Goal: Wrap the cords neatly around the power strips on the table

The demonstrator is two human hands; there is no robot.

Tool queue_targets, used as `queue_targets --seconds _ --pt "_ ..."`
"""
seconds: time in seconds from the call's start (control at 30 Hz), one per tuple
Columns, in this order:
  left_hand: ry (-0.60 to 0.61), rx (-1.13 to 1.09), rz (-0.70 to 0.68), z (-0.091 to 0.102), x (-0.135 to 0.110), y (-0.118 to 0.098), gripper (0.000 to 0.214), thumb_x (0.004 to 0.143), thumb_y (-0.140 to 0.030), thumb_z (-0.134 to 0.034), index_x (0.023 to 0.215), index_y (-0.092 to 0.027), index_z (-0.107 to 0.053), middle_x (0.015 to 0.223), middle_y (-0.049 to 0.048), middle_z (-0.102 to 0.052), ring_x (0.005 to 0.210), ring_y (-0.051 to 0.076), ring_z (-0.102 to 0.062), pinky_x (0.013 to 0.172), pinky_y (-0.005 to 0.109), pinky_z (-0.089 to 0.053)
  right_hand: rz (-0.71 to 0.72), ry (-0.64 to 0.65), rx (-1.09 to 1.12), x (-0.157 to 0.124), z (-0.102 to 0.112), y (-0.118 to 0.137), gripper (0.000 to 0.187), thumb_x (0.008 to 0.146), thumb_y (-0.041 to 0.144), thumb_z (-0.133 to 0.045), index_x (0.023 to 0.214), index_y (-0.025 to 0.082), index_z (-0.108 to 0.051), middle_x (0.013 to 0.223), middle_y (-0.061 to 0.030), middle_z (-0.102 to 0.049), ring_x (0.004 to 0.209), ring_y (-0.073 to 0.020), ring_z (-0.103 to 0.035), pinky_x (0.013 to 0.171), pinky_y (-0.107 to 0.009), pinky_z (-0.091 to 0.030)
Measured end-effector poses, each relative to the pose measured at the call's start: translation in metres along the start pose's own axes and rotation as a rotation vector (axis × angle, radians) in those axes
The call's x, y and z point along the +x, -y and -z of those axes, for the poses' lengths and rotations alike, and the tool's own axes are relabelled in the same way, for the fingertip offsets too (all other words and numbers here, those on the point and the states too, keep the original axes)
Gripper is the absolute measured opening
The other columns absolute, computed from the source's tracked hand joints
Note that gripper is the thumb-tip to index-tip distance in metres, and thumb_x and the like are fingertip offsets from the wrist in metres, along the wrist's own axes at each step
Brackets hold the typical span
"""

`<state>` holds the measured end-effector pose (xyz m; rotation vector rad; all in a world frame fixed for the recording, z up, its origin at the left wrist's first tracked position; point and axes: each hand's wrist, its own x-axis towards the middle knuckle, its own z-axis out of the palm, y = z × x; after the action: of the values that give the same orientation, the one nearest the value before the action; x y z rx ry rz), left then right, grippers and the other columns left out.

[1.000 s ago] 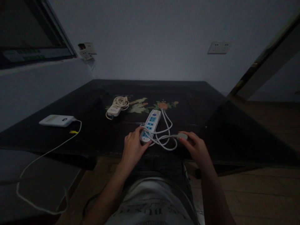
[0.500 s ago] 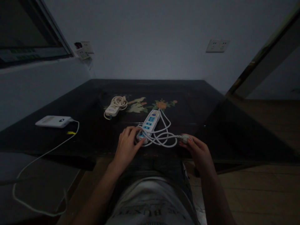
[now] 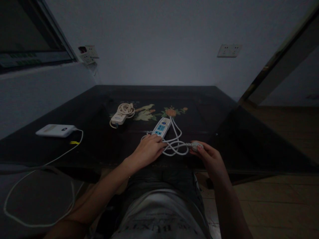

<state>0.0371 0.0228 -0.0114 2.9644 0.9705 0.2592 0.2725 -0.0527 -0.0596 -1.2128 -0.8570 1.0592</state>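
A white power strip [image 3: 164, 124] with blue sockets lies slanted on the dark tabletop. Its white cord [image 3: 179, 151] is looped loosely beside and over its near end. My left hand [image 3: 150, 148] lies across that near end, its fingers curled closed on the cord loops and covering the lower sockets. Part of the grip is hidden under the hand. To the right, my right hand [image 3: 210, 156] pinches the cord's plug [image 3: 196, 146] between thumb and fingers, just above the table.
Left of the strip lies a second, cream power strip [image 3: 119, 118] with its cord coiled on it. A white power bank [image 3: 55, 130] sits at the table's left, its cable [image 3: 62, 154] hanging over the front edge. Wall sockets [image 3: 229, 50] are behind the black table [image 3: 214, 99].
My left hand has moved right and turned across the strip's near end, its fingers closing over the cord. My right hand still holds the plug in about the same place.
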Motion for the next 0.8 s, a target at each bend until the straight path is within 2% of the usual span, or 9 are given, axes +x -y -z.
queue_targets --seconds 0.13,0.27,0.37,0.53,0.67,0.8 --pt "-0.033 -0.002 0.000 -0.008 -0.002 -0.006 0.035 0.086 -0.016 -0.052 0.121 -0.022 -0.057 0.097 0.0046 -0.063 0.096 0.022 -0.055 0.080 0.036 -0.037 -0.003 0.077 -0.130 -0.002 -0.003 0.007 0.042 0.065 0.048 -0.076 0.094 0.018 -0.072 0.092 -0.0076 -0.073 0.081 -0.0215 -0.068 0.078 -0.034 -0.056" --pt "-0.071 -0.032 0.018 -0.017 0.001 -0.014 0.026 0.087 -0.019 -0.051 0.111 -0.018 -0.060 0.101 0.0069 -0.062 0.097 0.022 -0.055 0.083 0.037 -0.039 0.034 0.100 -0.193 0.000 -0.006 0.007 0.042 0.067 0.047 -0.074 0.096 0.017 -0.070 0.096 -0.0084 -0.072 0.085 -0.0228 -0.068 0.077 -0.034 -0.055" --pt "-0.092 -0.086 0.035 -0.022 0.004 -0.019 0.020 0.088 -0.022 -0.052 0.104 -0.017 -0.063 0.102 0.0078 -0.061 0.098 0.022 -0.056 0.084 0.036 -0.042 0.068 0.058 -0.193 0.003 -0.006 0.002 0.042 0.066 0.046 -0.075 0.096 0.017 -0.067 0.093 -0.0083 -0.072 0.083 -0.0219 -0.068 0.073 -0.032 -0.055" --pt "-0.176 -0.190 0.051 -0.031 0.005 -0.029 0.019 0.089 -0.021 -0.051 0.103 -0.018 -0.063 0.102 0.0065 -0.064 0.098 0.022 -0.057 0.086 0.037 -0.045 0.185 -0.066 -0.227 0.007 -0.012 -0.007 0.038 0.065 0.045 -0.076 0.086 0.019 -0.058 0.069 -0.0020 -0.066 0.064 -0.0172 -0.063 0.058 -0.026 -0.049" --pt "-0.211 -0.289 0.070 -0.036 0.011 -0.042 0.018 0.088 -0.021 -0.053 0.103 -0.017 -0.063 0.102 0.0069 -0.066 0.096 0.021 -0.060 0.085 0.035 -0.048 0.238 -0.098 -0.318 0.005 -0.019 -0.008 0.031 0.069 0.041 -0.074 0.085 0.018 -0.060 0.074 -0.0038 -0.067 0.067 -0.0176 -0.063 0.059 -0.026 -0.047" --pt "-0.227 -0.367 0.164 -0.039 0.018 -0.051 0.017 0.087 -0.022 -0.055 0.102 -0.016 -0.061 0.095 0.0063 -0.068 0.089 0.020 -0.063 0.080 0.032 -0.050 0.283 -0.128 -0.355 0.005 -0.022 -0.006 0.027 0.073 0.039 -0.071 0.089 0.018 -0.063 0.078 -0.0046 -0.068 0.070 -0.0185 -0.063 0.060 -0.027 -0.046"
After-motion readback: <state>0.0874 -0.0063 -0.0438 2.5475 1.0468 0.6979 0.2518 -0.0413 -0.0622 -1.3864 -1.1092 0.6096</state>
